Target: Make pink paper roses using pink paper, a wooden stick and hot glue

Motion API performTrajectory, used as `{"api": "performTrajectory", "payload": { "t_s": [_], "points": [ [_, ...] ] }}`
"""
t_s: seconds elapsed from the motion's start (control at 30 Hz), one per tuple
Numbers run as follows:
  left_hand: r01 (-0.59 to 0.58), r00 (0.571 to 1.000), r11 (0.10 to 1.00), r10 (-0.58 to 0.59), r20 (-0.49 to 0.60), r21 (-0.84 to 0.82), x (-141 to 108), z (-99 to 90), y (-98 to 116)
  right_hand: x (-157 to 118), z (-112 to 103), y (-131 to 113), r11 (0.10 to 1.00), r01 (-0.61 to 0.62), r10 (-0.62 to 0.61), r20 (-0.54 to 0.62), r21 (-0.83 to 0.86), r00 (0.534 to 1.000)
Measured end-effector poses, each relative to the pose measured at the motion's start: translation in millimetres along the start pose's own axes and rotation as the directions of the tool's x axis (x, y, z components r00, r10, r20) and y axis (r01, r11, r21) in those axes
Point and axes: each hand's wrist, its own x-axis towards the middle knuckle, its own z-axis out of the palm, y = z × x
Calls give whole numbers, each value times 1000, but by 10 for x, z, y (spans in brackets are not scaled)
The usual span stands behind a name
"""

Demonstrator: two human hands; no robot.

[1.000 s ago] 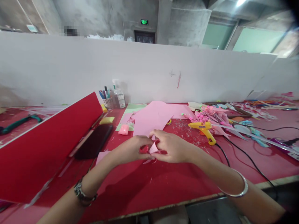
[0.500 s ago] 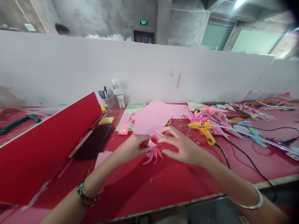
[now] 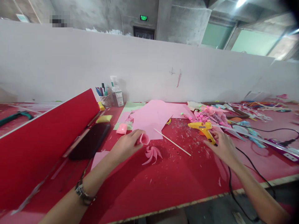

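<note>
Above the red table (image 3: 163, 193), holding a rolled pink paper (image 3: 144, 138) in the left hand (image 3: 128, 145) with a closed grip around its side, just beside curled paper petals (image 3: 153, 155); reaching with the right hand (image 3: 224, 148) in a partly open grip to the yellow glue gun (image 3: 203, 127), contact unclear.

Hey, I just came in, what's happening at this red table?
Someone's left hand holds a rolled piece of pink paper. Their right hand is at the handle of a yellow glue gun. Between the hands, a curled pink paper piece and a thin stick lie on the table.
</note>
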Motion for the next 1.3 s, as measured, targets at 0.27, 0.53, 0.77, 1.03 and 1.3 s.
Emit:
{"api": "performTrajectory", "payload": {
  "t_s": [0.27,0.53,0.77,1.03,1.3],
  "points": [
    [-8,1000,1000,8,-8,-13,-35,46,18,117,169,-18,998,-45,38,152,39,988],
    [2,1000,999,-2,8,34,-18,45,-10,306,-124,-421,975,-28,7,94,222,996],
    [35,999,998,-36,-25,-57,-17,118,-94,497,-294,-1140,872,152,-181,17,466,983],
    [13,1000,980,-14,-2,-201,3,95,-227,349,-103,-1415,833,109,-157,43,543,987],
    [16,999,988,-11,31,-152,-10,94,-241,229,-104,-1412,853,115,-170,62,509,984]
  ]
}}
